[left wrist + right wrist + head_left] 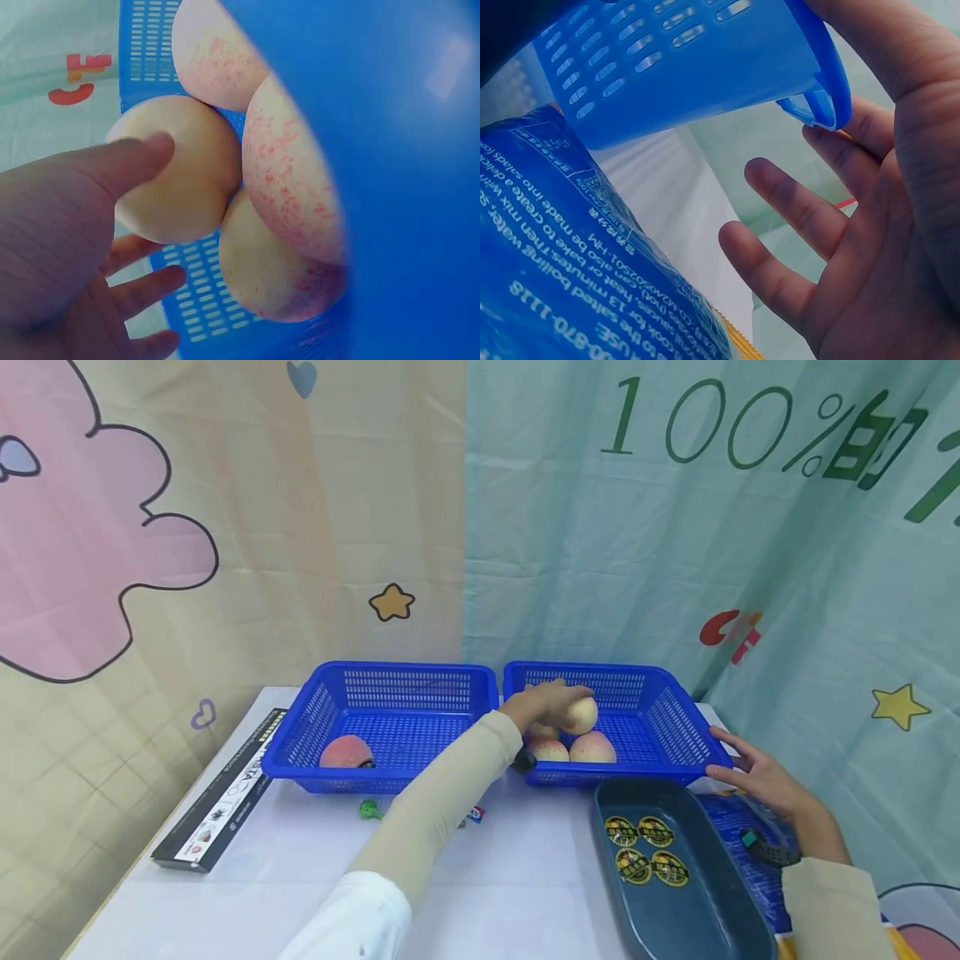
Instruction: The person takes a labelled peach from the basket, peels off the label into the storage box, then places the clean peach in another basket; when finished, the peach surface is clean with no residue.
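Note:
My left hand [547,702] reaches into the right blue basket [678,739]. It holds a pale peach [582,717], with the thumb laid across its near side in the left wrist view and the other fingers spread beyond it. Several blushed peaches [289,169] lie close against that one, partly hidden behind the basket wall. At the basket's right end, my right hand [772,785] grips the rim [838,75], thumb over the top and index finger behind. Its remaining fingers extend loosely below.
A left blue basket [412,667] holds one redder peach [345,752]. In front of the right basket sits a dark tray [693,914] with round stickers, beside a blue printed bag [585,240]. A long black box [225,793] lies left. Small green toy [369,809] near my left sleeve.

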Available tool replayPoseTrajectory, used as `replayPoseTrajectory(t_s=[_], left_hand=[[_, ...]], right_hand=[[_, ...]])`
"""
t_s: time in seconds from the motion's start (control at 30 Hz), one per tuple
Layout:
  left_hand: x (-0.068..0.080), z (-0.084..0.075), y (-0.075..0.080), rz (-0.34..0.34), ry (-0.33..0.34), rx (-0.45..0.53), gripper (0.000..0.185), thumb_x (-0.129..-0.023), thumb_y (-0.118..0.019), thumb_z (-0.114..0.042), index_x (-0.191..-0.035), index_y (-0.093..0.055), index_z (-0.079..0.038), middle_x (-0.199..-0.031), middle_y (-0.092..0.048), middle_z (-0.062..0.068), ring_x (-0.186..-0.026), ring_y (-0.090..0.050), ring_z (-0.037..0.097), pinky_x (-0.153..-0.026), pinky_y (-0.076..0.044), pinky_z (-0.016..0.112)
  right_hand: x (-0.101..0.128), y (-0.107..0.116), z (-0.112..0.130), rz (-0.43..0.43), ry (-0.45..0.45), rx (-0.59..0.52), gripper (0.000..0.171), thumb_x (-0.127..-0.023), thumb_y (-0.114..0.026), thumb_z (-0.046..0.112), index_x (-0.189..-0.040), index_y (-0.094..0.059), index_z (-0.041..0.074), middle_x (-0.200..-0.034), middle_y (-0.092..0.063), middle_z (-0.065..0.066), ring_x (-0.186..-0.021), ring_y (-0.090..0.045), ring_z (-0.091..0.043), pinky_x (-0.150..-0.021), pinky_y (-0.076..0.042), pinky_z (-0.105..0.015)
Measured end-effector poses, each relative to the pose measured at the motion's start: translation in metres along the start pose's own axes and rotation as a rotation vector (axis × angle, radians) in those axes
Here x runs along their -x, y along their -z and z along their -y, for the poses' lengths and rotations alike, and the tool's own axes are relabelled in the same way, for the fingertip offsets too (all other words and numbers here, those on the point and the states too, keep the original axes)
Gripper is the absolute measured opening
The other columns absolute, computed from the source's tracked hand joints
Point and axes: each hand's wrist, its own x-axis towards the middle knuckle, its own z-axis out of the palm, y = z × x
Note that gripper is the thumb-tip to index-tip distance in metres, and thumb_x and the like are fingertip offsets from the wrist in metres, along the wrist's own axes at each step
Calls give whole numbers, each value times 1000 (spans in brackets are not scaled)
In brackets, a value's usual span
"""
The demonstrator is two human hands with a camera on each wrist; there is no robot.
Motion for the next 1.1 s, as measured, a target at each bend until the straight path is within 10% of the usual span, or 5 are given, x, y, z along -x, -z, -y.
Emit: replayPoseTrajectory(t_s=[0.57,0.9,1.1], left_hand=[[16,-5,-12,130,68,5,56,-111,-39,-24,-162,-20,-36,-169,-11,-3,-152,-13,34,-120,-7,60],[19,-7,-3,111,77,3,58,-109,-44,-21,-162,-23,-32,-165,-28,-4,-150,-25,24,-119,-5,63],[39,-2,21,57,-108,21,65,-107,-47,-13,-164,-16,-23,-167,-21,0,-151,-21,20,-122,-18,46]], right_hand=[[-6,-4,2,5,-8,8,82,-104,-59,31,-162,-8,8,-142,-40,-42,-118,-52,-56,-84,-52,-65],[-6,-3,2,12,-12,-38,82,-104,-59,31,-163,-7,9,-141,-41,-42,-116,-55,-55,-83,-55,-60],[1,2,-1,2,-21,-28,83,-103,-60,33,-163,-6,9,-142,-40,-43,-115,-55,-56,-80,-56,-59]])
